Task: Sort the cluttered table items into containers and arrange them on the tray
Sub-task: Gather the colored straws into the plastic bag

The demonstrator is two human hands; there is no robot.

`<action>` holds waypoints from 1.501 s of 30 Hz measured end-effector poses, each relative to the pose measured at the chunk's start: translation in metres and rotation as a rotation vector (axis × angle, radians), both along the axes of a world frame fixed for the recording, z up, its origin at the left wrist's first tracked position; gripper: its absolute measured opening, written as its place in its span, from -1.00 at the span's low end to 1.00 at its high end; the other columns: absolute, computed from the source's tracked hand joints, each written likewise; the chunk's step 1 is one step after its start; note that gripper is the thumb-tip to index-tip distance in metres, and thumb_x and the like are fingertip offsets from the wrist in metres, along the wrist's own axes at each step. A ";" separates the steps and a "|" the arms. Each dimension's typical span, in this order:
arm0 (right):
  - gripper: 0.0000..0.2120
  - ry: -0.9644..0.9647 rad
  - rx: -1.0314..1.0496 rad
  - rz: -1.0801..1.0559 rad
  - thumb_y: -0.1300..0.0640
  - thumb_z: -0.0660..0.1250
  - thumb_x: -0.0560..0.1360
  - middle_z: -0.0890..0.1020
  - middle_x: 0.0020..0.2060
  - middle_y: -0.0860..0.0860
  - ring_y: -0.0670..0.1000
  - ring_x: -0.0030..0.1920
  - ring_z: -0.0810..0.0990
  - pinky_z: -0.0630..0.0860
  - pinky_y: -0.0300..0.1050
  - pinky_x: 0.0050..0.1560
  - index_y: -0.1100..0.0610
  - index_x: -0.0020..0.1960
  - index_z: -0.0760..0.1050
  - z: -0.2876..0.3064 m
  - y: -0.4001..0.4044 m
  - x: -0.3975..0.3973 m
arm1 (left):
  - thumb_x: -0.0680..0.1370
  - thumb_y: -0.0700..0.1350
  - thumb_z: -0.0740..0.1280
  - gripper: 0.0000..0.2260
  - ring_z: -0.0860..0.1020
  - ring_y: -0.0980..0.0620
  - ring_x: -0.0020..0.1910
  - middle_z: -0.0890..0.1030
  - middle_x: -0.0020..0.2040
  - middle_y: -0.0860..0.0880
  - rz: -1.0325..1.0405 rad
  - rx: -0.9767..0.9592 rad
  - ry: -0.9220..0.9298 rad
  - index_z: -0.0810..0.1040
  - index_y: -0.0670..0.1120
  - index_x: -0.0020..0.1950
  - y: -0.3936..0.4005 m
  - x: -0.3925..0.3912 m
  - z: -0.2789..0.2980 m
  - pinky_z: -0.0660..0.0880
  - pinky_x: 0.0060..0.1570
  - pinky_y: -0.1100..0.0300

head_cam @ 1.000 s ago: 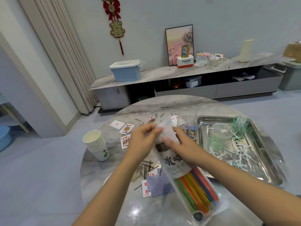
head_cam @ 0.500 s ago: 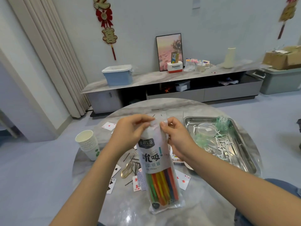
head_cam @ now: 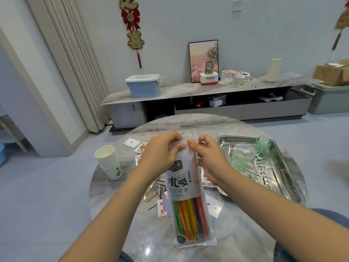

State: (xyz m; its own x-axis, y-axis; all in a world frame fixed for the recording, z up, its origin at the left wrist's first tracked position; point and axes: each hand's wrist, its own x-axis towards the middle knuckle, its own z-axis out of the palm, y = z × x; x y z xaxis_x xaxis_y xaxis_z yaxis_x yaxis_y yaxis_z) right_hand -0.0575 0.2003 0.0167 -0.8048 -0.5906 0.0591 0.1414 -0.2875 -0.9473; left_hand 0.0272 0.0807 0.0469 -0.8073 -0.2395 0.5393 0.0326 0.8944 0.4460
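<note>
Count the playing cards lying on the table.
7 playing cards visible, more may be hidden: two beyond the left hand, one beside it, two left of the straw packet, one right of it, one, perhaps a stack, by the right hand.

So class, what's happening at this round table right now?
A person holds a clear plastic bag of coloured drinking straws upright, left hand and right hand both pinching its top edge. Playing cards lie on the marble table; a paper-cup stack and steel tray stand either side.
</note>
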 end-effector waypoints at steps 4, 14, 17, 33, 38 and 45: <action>-0.82 -0.062 0.000 -0.052 0.24 0.34 0.50 0.57 -0.33 0.05 -0.03 -0.34 0.53 0.45 -0.26 -0.39 0.14 -0.23 0.38 0.000 -0.003 -0.001 | 0.51 -0.09 0.38 -0.92 0.52 0.05 -0.14 0.61 -0.18 0.04 0.012 0.049 -0.039 0.59 -0.08 -0.08 -0.003 -0.004 -0.005 0.40 -0.12 0.21; -0.85 -0.133 0.166 -0.138 0.20 0.35 0.50 0.59 -0.28 0.05 0.03 -0.29 0.53 0.45 -0.12 -0.30 0.12 -0.22 0.42 -0.026 -0.005 -0.016 | 0.48 -0.10 0.43 -0.88 0.49 0.15 -0.31 0.57 -0.31 0.04 0.118 0.502 -0.257 0.56 -0.03 -0.24 -0.016 -0.009 -0.023 0.39 -0.31 0.34; -0.93 -0.062 0.230 -0.067 0.16 0.39 0.47 0.64 -0.16 0.09 0.08 -0.14 0.61 0.51 -0.07 -0.16 0.15 -0.13 0.52 -0.025 -0.005 -0.021 | 0.45 -0.12 0.46 -0.93 0.50 0.17 -0.28 0.59 -0.26 0.04 0.151 0.506 -0.204 0.60 -0.05 -0.20 -0.016 -0.012 -0.025 0.40 -0.27 0.35; -0.92 0.228 0.400 -0.150 0.16 0.40 0.45 0.61 -0.15 0.03 0.07 -0.08 0.58 0.56 0.05 -0.01 0.12 -0.19 0.53 -0.017 0.004 -0.038 | 0.49 -0.23 0.40 -0.84 0.56 0.14 -0.39 0.60 -0.31 -0.03 0.099 1.059 -0.260 0.54 -0.13 -0.30 -0.030 -0.011 -0.028 0.54 -0.23 0.28; -0.87 0.501 0.520 -0.026 0.01 0.44 0.41 0.66 -0.15 -0.09 -0.09 -0.10 0.59 0.52 -0.17 -0.05 0.04 -0.09 0.64 0.005 0.010 -0.040 | 0.49 -0.20 0.40 -0.93 0.58 0.11 -0.27 0.63 -0.26 -0.01 0.009 1.176 -0.230 0.60 -0.12 -0.20 -0.027 -0.012 -0.027 0.52 -0.25 0.28; -0.89 0.591 0.664 0.094 0.04 0.45 0.41 0.66 -0.25 -0.05 -0.11 -0.23 0.57 0.53 -0.21 -0.17 0.08 -0.19 0.64 0.008 0.011 -0.043 | 0.46 -0.21 0.43 -0.96 0.53 0.07 -0.32 0.63 -0.29 -0.04 0.028 0.993 -0.203 0.65 -0.17 -0.14 -0.016 -0.018 -0.034 0.51 -0.23 0.25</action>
